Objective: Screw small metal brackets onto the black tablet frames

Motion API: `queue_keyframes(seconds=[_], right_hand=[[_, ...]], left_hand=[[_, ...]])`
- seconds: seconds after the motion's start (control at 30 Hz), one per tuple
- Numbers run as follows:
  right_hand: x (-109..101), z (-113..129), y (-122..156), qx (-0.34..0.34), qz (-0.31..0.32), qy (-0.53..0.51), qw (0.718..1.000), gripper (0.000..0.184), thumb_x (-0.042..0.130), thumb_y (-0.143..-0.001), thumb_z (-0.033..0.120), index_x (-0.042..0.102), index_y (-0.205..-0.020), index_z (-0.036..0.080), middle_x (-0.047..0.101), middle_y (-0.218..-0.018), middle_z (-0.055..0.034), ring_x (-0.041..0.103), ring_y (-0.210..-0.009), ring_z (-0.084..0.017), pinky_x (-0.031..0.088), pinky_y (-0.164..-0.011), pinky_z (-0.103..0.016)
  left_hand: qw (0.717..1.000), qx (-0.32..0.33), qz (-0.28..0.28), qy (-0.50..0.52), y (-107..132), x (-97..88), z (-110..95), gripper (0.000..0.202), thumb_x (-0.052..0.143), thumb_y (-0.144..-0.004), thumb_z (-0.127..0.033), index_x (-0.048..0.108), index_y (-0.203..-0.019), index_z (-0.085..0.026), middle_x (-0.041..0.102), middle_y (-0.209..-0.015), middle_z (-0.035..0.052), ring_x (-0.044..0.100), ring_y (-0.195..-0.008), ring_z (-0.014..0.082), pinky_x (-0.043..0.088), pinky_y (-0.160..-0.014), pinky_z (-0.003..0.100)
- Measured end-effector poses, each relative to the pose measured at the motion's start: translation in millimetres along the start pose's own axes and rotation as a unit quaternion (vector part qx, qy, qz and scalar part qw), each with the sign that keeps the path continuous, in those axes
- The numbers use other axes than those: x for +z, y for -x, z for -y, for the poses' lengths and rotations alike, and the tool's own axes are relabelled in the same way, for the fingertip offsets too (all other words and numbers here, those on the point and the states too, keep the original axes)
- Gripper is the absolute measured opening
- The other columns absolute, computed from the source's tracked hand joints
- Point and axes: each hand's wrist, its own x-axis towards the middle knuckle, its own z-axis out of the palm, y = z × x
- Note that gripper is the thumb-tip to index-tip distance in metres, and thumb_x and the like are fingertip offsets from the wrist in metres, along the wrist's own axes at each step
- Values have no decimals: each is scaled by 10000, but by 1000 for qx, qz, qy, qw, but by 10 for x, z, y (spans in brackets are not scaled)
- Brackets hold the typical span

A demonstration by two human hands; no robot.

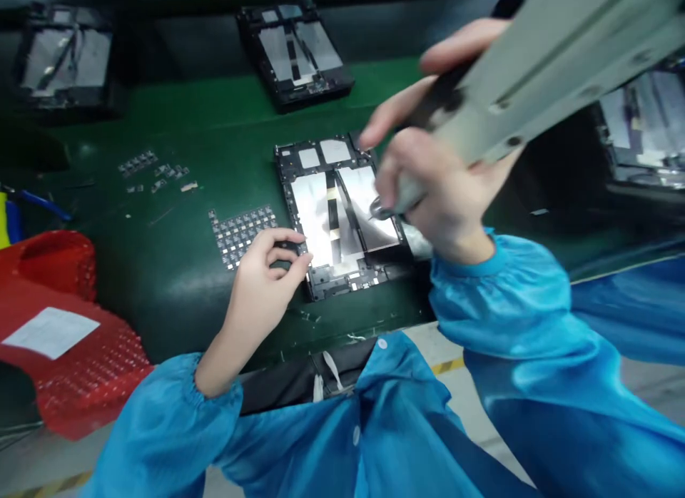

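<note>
In the head view, an opened tablet (313, 209) lies on the green bench, its silvery battery plates and dark ribbon cables facing up. My left hand (266, 270) is at its left edge, thumb and forefinger in a pinch; any small piece between them cannot be made out. My right hand (447, 191) is wrapped round a large light-grey electric screwdriver (551, 70). Its metal tip (381, 210) points down over the tablet's right half; whether it touches is unclear. Beside my left hand lies a sheet of small circuit boards (238, 230).
Loose small boards (171, 171) lie farther left. Two similar opened devices stand at the back, one left (67, 59) and one mid (300, 52); another (645, 127) is at right. A red bubble-wrap bag (90, 373) and blue-handled pliers (46, 204) are at left.
</note>
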Motion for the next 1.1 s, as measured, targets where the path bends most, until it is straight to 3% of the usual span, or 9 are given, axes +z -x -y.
queue_keyframes(seconds=[0.13, 0.23, 0.3, 0.4, 0.47, 0.57, 0.87, 1.0, 1.1], right_hand=[[-701, -296, -40, -14, -113, 54, 992, 520, 889, -879, 412, 535, -1204, 213, 688, -933, 22, 552, -576, -30, 315, -385, -195], [-877, -495, -5, -24, -144, 60, 987, 541, 901, -857, 488, 531, -1146, 219, 603, -770, 57, 364, -414, -25, 207, -359, -223], [-865, -558, 23, -42, -153, 58, 986, 545, 890, -850, 519, 529, -1124, 218, 494, -670, 78, 301, -384, -25, 157, -365, -215], [-808, -559, 60, -49, -150, 63, 986, 486, 861, -866, 486, 553, -1124, 213, 457, -663, 68, 318, -400, -29, 164, -387, -214], [-787, -528, 81, -41, -144, 62, 987, 445, 849, -875, 440, 557, -1120, 210, 468, -685, 63, 334, -414, -35, 163, -393, -229], [-775, -484, 101, -25, -137, 54, 989, 405, 837, -890, 389, 559, -1122, 207, 483, -715, 55, 378, -437, -50, 166, -403, -252], [-767, -491, 133, -23, -122, 51, 991, 398, 850, -892, 405, 586, -1132, 228, 487, -709, 39, 459, -462, -87, 172, -409, -274], [-751, -509, 127, -20, -133, 79, 988, 451, 871, -856, 480, 586, -1119, 249, 484, -694, 42, 393, -429, -74, 154, -389, -288], [-730, -428, 99, 4, -141, 95, 985, 472, 912, -810, 454, 622, -1131, 265, 633, -892, 5, 532, -557, -73, 255, -389, -273]], left_hand=[[994, -11, 57, -91, -48, -27, -185, 225, 752, -1002, -278, 714, -1216, -220, 659, -1396, 104, 715, -959, 172, 655, -700, 257], [967, -48, 122, -217, -198, -79, -447, 272, 718, -1021, -256, 718, -1292, -243, 704, -1317, 109, 751, -919, 199, 649, -751, 318], [945, -73, 163, -273, -325, -124, -593, 288, 763, -998, -260, 741, -1285, -260, 755, -1105, 85, 773, -834, 224, 598, -670, 308], [932, -111, 218, -266, -462, -191, -673, 296, 812, -971, -283, 750, -1260, -266, 765, -857, 41, 789, -743, 248, 556, -590, 292], [938, -116, 223, -238, -486, -226, -646, 286, 822, -972, -327, 754, -1243, -268, 788, -868, 40, 809, -752, 247, 610, -645, 306], [949, -102, 210, -211, -460, -253, -579, 290, 837, -969, -398, 774, -1222, -270, 815, -1041, 74, 832, -853, 251, 680, -747, 333], [956, -83, 211, -185, -445, -259, -489, 293, 858, -954, -401, 777, -1201, -265, 790, -1143, 87, 822, -842, 236, 694, -760, 353], [954, -91, 218, -183, -472, -265, -480, 282, 862, -954, -393, 770, -1191, -270, 793, -991, 67, 824, -810, 257, 651, -690, 348], [955, -81, 228, -174, -522, -265, -471, 268, 887, -926, -341, 797, -1162, -253, 783, -835, 64, 817, -808, 284, 596, -646, 342]])
